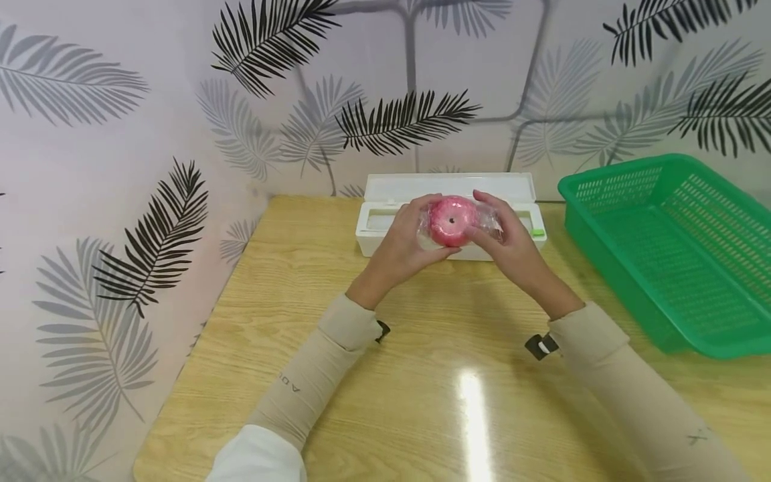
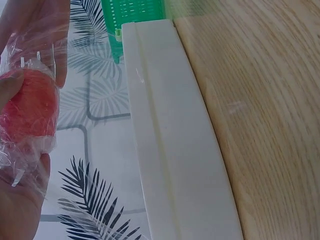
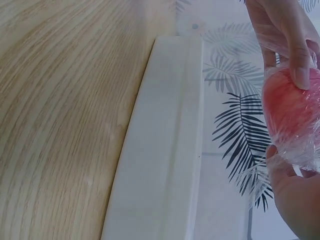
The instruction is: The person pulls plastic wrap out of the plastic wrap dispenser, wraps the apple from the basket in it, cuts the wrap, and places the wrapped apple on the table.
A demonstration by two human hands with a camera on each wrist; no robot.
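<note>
A red apple (image 1: 450, 215) in clear plastic wrap (image 1: 489, 221) is held up between both hands, above the front of a white cling film dispenser (image 1: 448, 253). My left hand (image 1: 405, 234) grips its left side, thumb below and fingers above. From the right, my right hand (image 1: 508, 242) holds the wrapped apple with the thumb against its face. Loose, crinkled film bunches at both sides of the apple (image 2: 32, 105) in the left wrist view. Fingers behind the fruit are partly hidden. The dispenser's lid (image 1: 452, 184) stands raised at the back.
To the right stands a green plastic basket (image 1: 650, 304) with slotted sides. A small bright green piece (image 1: 537, 233) sits on the dispenser's right end. The wooden table (image 1: 337, 402) meets a leaf-patterned wall (image 1: 301, 154) behind and at the left.
</note>
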